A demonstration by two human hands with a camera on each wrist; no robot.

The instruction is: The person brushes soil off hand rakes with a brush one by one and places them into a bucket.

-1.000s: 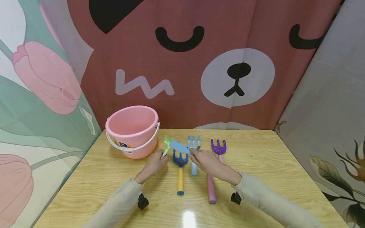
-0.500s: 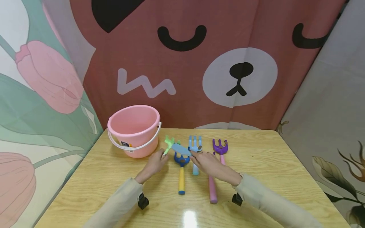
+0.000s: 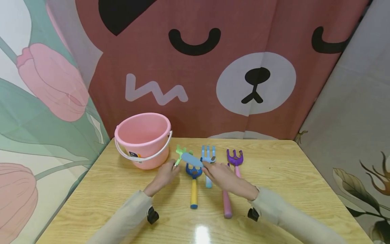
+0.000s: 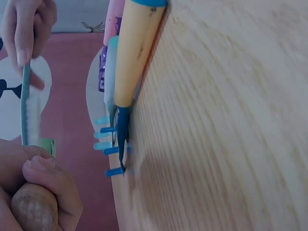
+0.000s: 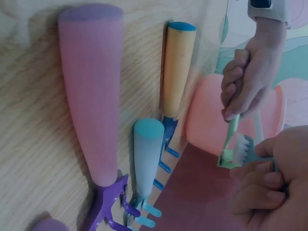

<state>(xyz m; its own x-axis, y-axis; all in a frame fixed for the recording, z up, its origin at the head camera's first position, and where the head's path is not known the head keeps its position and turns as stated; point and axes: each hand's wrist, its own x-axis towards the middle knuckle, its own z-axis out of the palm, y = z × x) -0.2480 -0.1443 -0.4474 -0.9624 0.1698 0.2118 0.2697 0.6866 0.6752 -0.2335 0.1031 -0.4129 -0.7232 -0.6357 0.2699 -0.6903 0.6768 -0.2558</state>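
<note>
My left hand (image 3: 166,174) grips the wooden handle (image 4: 34,209) of a small green hand rake (image 5: 232,129), its tines raised above the table beside the bucket. My right hand (image 3: 223,176) holds a blue brush (image 3: 191,159) with white bristles (image 5: 240,148). In the right wrist view the bristles lie against the green rake's head. Below the hands is a dark-blue rake (image 3: 193,172) with a yellow handle. A light-blue rake (image 3: 208,156) lies beyond it, partly behind my right hand. A purple rake (image 3: 235,158) with a pink handle lies to the right.
A pink bucket (image 3: 143,152) with a white handle stands at the back left of the wooden table (image 3: 274,189). Another pink handle (image 3: 227,205) lies under my right forearm, its head mostly hidden. A bear-printed curtain (image 3: 195,84) hangs behind the table.
The brush in my right hand shifts slightly back and forth against the green rake. My left hand holds the rake nearly still, and the tools on the table stay put.
</note>
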